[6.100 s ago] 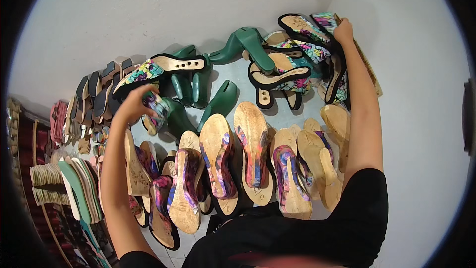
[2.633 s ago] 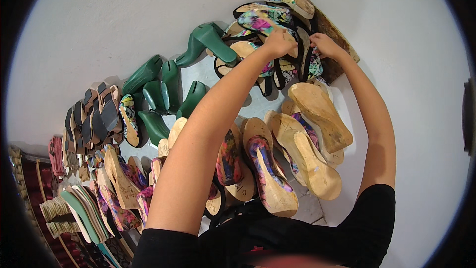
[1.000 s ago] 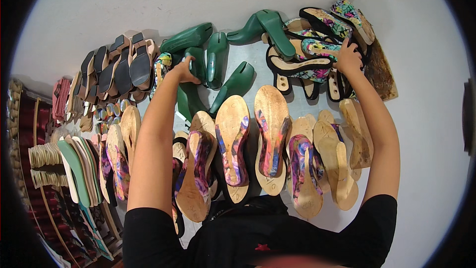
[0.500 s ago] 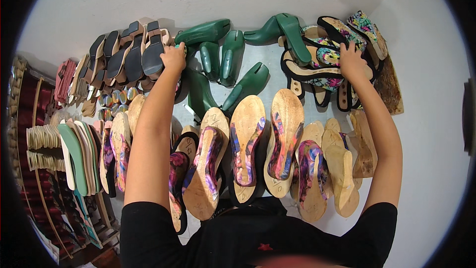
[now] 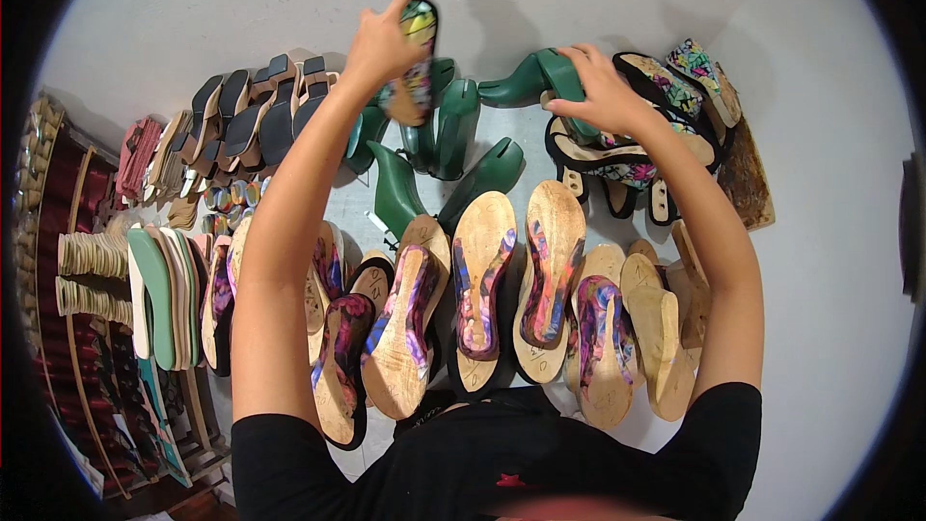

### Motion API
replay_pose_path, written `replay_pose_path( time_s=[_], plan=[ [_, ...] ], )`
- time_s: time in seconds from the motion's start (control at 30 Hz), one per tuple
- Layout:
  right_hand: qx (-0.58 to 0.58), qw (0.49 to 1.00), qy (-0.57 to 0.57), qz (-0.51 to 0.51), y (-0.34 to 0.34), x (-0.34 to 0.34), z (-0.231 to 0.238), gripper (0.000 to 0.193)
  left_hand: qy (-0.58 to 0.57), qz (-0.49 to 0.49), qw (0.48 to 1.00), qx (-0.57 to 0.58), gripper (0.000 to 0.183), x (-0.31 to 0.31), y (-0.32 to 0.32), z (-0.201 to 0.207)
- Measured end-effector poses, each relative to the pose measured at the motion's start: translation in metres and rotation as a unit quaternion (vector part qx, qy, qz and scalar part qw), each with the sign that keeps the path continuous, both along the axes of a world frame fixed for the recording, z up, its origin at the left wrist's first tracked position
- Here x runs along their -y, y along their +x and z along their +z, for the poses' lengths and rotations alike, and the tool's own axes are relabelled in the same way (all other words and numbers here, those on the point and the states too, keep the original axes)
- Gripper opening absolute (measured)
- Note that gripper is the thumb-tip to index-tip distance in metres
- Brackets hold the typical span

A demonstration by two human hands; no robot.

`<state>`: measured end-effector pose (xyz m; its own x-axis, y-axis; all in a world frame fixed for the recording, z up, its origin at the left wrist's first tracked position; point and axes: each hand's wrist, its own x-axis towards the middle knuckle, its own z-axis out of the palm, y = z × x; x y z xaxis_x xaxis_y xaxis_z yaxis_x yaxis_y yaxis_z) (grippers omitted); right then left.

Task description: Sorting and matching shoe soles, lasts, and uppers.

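A blurred wedge shoe piece with a multicoloured floral side and black edge is held up in my left hand, over the standing green lasts. My right hand curls around a green shoe last at the top of the right-hand pile. Under and beside it lie black-edged floral wedge sandals. More green lasts stand in the middle of the table.
Black-soled heeled shoes are heaped at the far left. Across the front stands a row of upturned wooden wedge soles with floral sides. Insoles stand stacked at left. A brown board lies under the right pile.
My left hand has risen up and right from beside the black-soled shoes, with the floral wedge piece in it. My right hand has moved left from the sandals to the green last.
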<state>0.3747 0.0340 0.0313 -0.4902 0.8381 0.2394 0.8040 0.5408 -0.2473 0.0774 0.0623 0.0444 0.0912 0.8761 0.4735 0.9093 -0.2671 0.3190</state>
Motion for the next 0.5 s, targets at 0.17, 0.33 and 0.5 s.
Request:
replay_pose_path(
  time_s=[0.17,0.33,0.5],
  plan=[
    [-0.135,0.991,0.006,0.022,-0.016,0.010,0.002,0.088,-0.079,-0.153,0.916,0.362,0.076,0.021,0.078,0.026],
    [-0.124,0.991,0.021,-0.036,0.032,0.020,0.016,0.061,-0.185,-0.216,0.823,0.493,0.080,0.033,0.126,0.024],
    [0.068,0.953,0.092,-0.282,0.141,0.008,0.008,0.056,-0.277,-0.265,0.881,0.277,0.050,0.048,0.106,0.035]
  ],
)
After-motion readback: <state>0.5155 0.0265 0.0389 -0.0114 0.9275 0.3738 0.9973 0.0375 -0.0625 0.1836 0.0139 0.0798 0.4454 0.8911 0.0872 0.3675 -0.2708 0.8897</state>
